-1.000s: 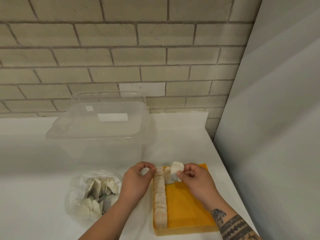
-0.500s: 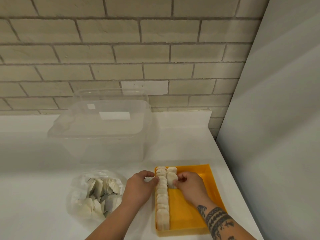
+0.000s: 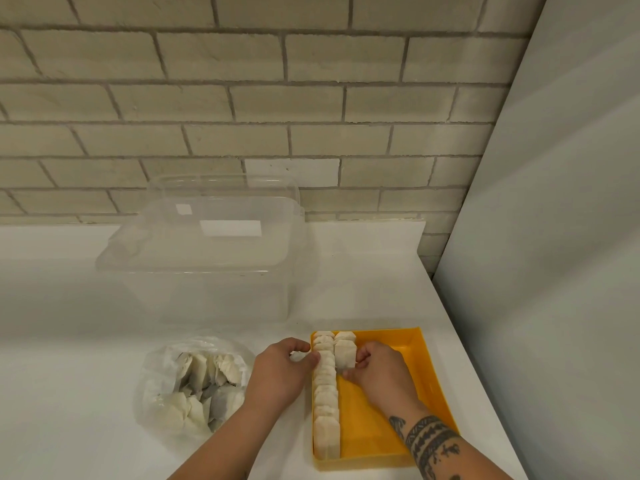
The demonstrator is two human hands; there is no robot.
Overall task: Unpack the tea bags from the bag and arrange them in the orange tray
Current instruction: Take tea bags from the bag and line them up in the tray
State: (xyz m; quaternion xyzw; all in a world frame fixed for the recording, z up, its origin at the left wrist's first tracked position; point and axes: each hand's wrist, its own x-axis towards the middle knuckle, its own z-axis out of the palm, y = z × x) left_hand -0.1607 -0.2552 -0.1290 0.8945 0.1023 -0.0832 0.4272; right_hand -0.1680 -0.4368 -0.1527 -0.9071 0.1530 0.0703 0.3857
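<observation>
Tea bags point(image 3: 325, 410) stand in a row along the left wall of the orange tray point(image 3: 415, 393), which lies by the right edge of the bench point(image 3: 69, 341). Near the tray's far end the right hand point(image 3: 381, 372) pinches one tea bag point(image 3: 344, 353) in its grip, just beside the row. The left hand point(image 3: 277, 372) is curled at the tray's left wall; whether its grip holds something, I cannot tell. To its left lies the bag point(image 3: 162, 386) with more tea bags. Farther back stands a clear box point(image 3: 207, 271).

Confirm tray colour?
Orange tray, seen in the head view; white tea bags line its left side.
</observation>
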